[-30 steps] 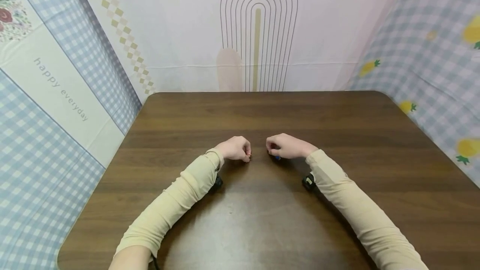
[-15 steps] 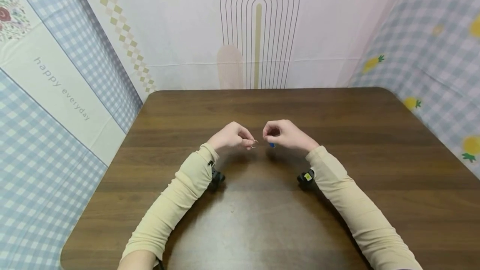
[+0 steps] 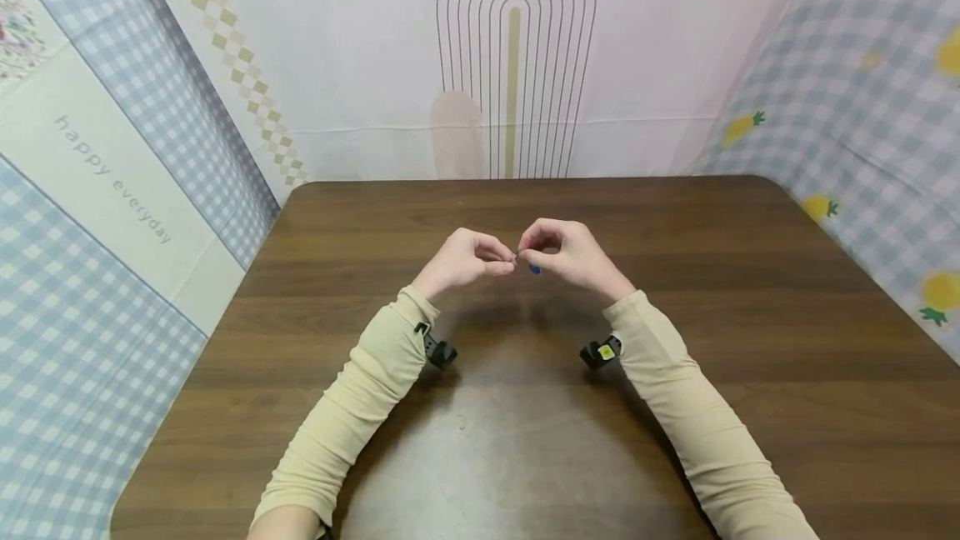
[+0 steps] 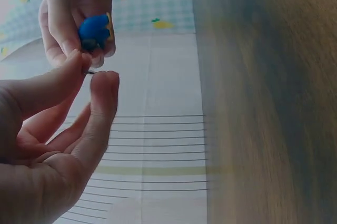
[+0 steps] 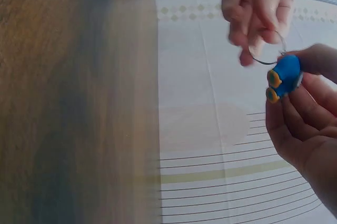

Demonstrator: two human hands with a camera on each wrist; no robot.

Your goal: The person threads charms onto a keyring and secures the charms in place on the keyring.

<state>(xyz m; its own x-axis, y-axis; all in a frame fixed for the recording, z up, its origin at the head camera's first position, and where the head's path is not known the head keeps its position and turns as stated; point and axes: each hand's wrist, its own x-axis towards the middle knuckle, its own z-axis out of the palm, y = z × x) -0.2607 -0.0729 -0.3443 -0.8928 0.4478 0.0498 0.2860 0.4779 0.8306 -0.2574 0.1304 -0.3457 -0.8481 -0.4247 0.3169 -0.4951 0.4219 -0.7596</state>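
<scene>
I am seeing the pale printed backdrop (image 3: 360, 65) standing behind the far edge of the brown wood-grain table (image 3: 750, 273); the surface's two far corners are showing, while its near edge is lying out of sight. Two cream sleeves (image 3: 382, 357) are reaching in from the near side, each carrying a black wrist camera (image 3: 441, 354). Past the cuffs, the left hand (image 3: 463, 258) and the right hand (image 3: 573, 252) are meeting above the surface, short of the far edge and roughly midway between those corners.

The right hand is pinching the blue figurine charm (image 5: 288, 71), its yellow feet-like nubs (image 5: 274, 79) facing outward; whether the thumb is bearing on the body or on the join, I am not able to tell. The left hand is holding the thin metal ring (image 5: 263, 62) between thumb and fingertips, with only a narrow gap there. The ring is running up to the charm, apparently joined to it.

I am judging the ring to be the weak point: being so thin, it is giving those fingertips little to grip, so a small twist could be making it slip. If the right pinch were loosening too, both pieces would be dropping to the surface. Pulling the hands apart could be straining the join. The fingers are also hiding much of it from the head view, so a bad angle could be going unnoticed.
</scene>
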